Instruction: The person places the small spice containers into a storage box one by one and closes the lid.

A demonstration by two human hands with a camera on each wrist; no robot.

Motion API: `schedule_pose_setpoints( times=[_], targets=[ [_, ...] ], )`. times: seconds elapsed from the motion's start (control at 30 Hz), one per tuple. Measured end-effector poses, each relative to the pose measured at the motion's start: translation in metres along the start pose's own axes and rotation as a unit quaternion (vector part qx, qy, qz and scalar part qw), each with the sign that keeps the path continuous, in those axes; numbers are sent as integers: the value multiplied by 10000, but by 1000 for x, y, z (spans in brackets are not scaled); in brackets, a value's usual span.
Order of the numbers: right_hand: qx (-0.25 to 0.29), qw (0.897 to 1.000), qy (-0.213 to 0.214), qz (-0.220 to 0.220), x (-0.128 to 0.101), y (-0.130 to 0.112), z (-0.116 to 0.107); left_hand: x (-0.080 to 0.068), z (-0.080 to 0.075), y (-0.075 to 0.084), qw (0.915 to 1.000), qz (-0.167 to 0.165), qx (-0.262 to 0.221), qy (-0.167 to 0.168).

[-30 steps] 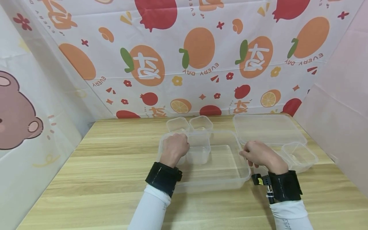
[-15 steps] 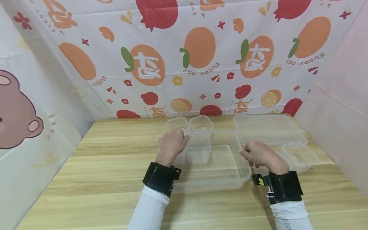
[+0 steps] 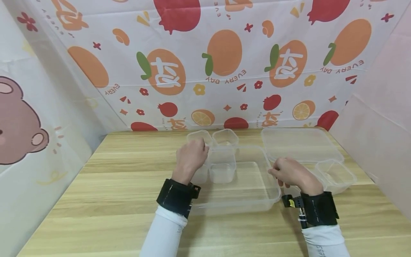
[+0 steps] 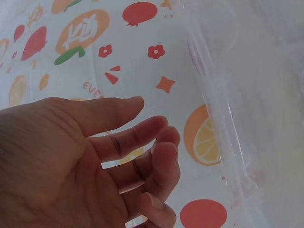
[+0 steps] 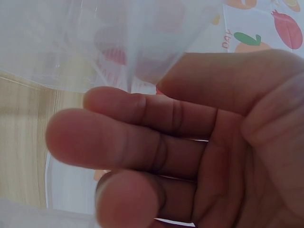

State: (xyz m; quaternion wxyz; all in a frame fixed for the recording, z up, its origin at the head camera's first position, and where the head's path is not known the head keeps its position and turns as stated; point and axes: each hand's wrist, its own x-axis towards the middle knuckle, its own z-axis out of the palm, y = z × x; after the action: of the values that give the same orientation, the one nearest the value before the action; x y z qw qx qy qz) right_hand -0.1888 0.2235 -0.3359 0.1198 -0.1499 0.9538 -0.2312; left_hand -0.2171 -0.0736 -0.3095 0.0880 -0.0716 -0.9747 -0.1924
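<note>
A large clear plastic container (image 3: 244, 207) stands in the middle of the wooden table. Two small clear boxes, one at the back (image 3: 222, 173) and another (image 3: 200, 175) to its left, sit in its back left part. My left hand (image 3: 191, 155) is over the container's back left corner, fingers loosely curled and nothing between thumb and fingers (image 4: 159, 164) in the left wrist view. My right hand (image 3: 293, 175) pinches the container's right rim between thumb and index finger, as the right wrist view also shows on the clear plastic wall (image 5: 133, 38).
Two more small clear boxes, a left (image 3: 197, 135) and a right (image 3: 225, 137) one, stand behind the container. A flat clear lid (image 3: 302, 144) lies at the back right. More small clear boxes (image 3: 335, 176) stand beyond my right hand. A fruit-printed cloth (image 3: 221, 89) hangs behind the table.
My left hand has risen up and back from inside the container's left part, leaving the small box there. My right hand has stayed on the rim.
</note>
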Motion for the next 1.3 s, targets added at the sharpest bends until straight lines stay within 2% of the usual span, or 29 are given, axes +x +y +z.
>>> schedule_pose_setpoints(
  times=[0.57,0.9,1.3],
  targets=[
    [56,10000,47,-24,0,0,0,3,-10,-11,9996,1,13,-295],
    [-2,10000,29,-27,1,2,0,4,-18,-22,9989,-173,-26,-428],
    [5,10000,59,-59,2,3,0,11,-28,-39,9981,-223,108,-571]
  ],
)
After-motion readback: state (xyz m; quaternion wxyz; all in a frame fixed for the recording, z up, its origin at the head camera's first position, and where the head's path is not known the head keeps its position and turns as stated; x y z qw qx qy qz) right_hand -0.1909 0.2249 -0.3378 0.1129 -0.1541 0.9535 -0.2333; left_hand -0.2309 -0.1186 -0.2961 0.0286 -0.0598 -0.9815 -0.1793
